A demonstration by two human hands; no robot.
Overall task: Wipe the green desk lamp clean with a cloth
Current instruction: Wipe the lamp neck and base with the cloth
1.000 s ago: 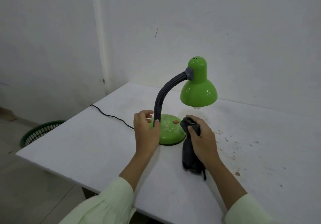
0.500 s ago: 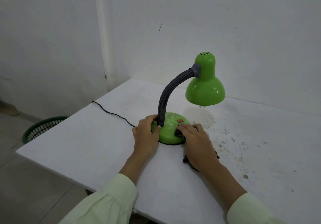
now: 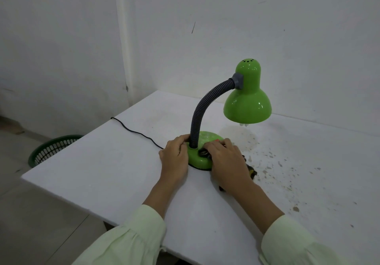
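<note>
The green desk lamp [image 3: 247, 102] stands on the white table [image 3: 107, 168], with a grey flexible neck [image 3: 200, 116] rising from its round green base [image 3: 199, 158]. My left hand [image 3: 174, 157] grips the left rim of the base beside the neck. My right hand [image 3: 226, 158] lies flat over the right side of the base, pressing a dark cloth [image 3: 251, 172] onto it. Most of the cloth is hidden under the hand; its ends stick out at the fingertips and to the right of the wrist.
A black power cord [image 3: 133, 131] runs from the base to the table's left edge. A green mesh basket [image 3: 51, 148] stands on the floor at the left. Brown specks dot the table [image 3: 287, 174] to the right of the lamp. White walls close in behind.
My right hand has come down from holding the cloth upright beside the base to pressing it flat onto the base. My left hand has closed on the base rim.
</note>
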